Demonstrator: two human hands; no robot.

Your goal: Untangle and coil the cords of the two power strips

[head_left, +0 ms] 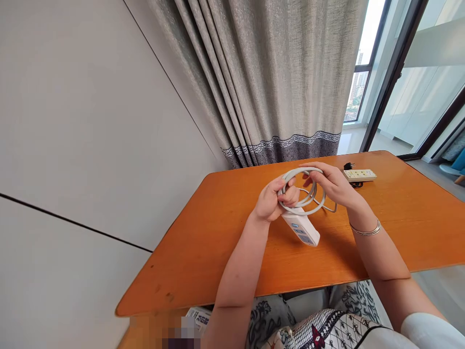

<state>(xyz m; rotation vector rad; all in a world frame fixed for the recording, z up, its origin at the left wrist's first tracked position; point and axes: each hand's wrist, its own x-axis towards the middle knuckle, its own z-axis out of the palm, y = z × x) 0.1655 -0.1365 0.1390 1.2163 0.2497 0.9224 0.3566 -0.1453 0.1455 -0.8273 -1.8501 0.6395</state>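
Note:
Loops of a pale grey power cord (pixel 307 212) are bunched between my two hands above the table. My left hand (pixel 274 198) is closed around the left side of the coil. On the upper right of the loops, my right hand (pixel 332 182) pinches the cord between thumb and fingers. Below my left hand hangs a white power strip (pixel 301 228), tilted, its blue-marked face toward me. A loose stretch of cord trails behind the coil, under my right hand. Part of the strip's upper end is hidden by my left hand and the loops.
The orange-brown wooden table (pixel 203 242) spreads out before me. Toward its far right lies a second power strip (pixel 360 175), cream coloured, with a black plug (pixel 348 166) and dark cord beside it. Behind stand grey curtains (pixel 283 72); a white wall panel (pixel 90 121) is at left.

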